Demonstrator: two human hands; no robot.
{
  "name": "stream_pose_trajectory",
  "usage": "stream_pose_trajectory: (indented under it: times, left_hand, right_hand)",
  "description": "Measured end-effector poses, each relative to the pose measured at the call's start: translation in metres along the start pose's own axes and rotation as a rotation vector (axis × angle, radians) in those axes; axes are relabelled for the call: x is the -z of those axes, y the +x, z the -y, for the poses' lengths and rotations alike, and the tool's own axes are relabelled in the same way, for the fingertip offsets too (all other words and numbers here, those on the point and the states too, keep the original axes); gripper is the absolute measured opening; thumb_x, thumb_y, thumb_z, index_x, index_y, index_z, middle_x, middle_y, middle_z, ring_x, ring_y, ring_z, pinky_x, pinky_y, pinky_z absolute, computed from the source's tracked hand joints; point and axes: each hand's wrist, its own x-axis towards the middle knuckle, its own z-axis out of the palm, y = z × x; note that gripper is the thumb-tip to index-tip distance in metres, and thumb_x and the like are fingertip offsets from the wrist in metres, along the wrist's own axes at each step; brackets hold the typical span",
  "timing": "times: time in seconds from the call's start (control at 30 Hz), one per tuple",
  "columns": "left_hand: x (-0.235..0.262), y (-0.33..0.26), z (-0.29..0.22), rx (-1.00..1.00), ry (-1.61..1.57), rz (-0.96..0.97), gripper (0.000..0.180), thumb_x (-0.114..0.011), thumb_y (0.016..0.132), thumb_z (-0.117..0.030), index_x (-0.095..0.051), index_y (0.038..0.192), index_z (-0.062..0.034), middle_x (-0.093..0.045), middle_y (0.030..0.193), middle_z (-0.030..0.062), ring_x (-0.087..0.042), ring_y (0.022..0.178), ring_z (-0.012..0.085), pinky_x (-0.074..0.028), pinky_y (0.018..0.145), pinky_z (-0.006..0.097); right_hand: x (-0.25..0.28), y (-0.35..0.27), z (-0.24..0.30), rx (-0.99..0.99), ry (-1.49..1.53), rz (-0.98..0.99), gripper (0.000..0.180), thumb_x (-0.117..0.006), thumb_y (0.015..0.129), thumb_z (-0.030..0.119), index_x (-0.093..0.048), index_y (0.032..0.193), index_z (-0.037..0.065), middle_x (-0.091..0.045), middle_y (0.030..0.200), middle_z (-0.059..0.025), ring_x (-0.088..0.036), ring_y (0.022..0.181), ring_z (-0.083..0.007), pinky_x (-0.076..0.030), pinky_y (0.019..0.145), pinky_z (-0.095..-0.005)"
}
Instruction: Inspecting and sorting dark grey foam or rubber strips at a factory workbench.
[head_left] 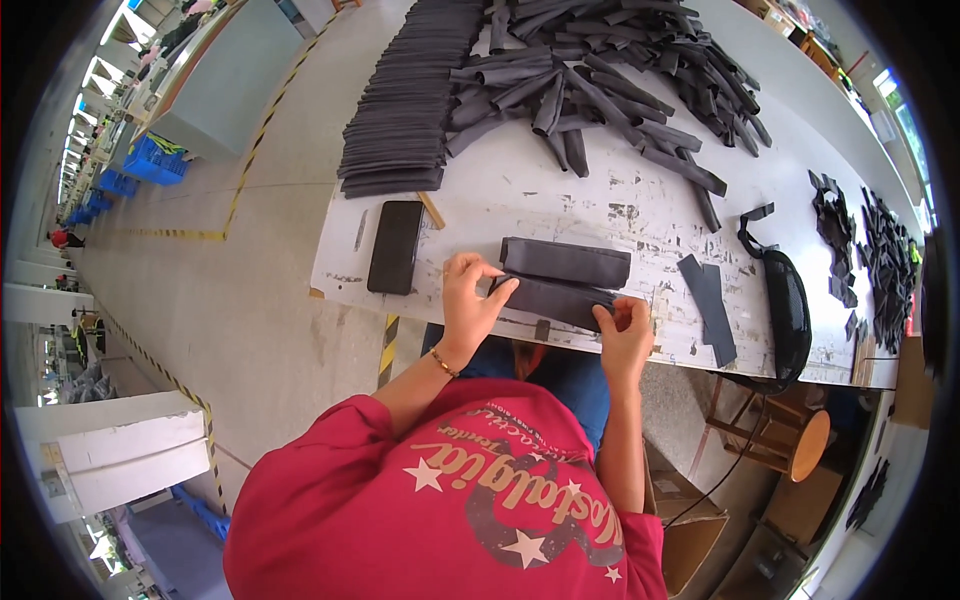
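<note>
**Two hands, one dark strip at the table's near edge**

While both hands press on it, a dark grey fabric strip (553,297) lies flat at the near edge of the white table (560,195). The left hand (468,300) pinches the strip's left end, fingers closed on it. The right hand (624,325) pinches the right end the same way. A second strip (565,262) lies just behind the first one, touching it.

It looks like the strip is being lined up or folded flat, and that step seems to be about halfway. The next move would need both ends held even, so the edges meet and do not slip.

To the left lies a black phone (395,246). Far off on the left sits a neat stack of strips (405,110), and a loose pile of strips (620,70) is spread to its right. A black pouch (788,305) rests on the right, near two flat dark pieces (712,300).
</note>
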Motion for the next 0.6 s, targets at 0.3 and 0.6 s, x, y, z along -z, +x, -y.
stream_pose_trajectory:
  times: [0.3, 0.6]
  left_hand:
    - [-0.027, 0.111, -0.013, -0.004, -0.225, 0.121, 0.013, -0.071, 0.08, -0.011, -0.064, 0.086, -0.0026, -0.063, 0.08, 0.0077, -0.061, 0.073, 0.0207, -0.049, 0.066, 0.034]
    - [-0.186, 0.202, -0.064, -0.266, -0.238, 0.323, 0.01, -0.067, 0.081, -0.011, -0.066, 0.086, -0.0026, -0.066, 0.078, 0.0138, -0.065, 0.071, 0.0299, -0.051, 0.066, 0.038]
  right_hand:
    - [0.059, 0.039, -0.034, 0.16, -0.295, -0.278, 0.012, -0.068, 0.086, 0.007, -0.062, 0.095, 0.002, -0.057, 0.084, -0.0089, -0.054, 0.069, -0.0207, -0.045, 0.064, -0.0339]
    - [0.131, 0.082, -0.084, 0.259, -0.642, -0.332, 0.016, -0.065, 0.086, 0.008, -0.063, 0.1, 0.003, -0.061, 0.097, -0.0138, -0.058, 0.092, -0.0332, -0.048, 0.078, -0.043]
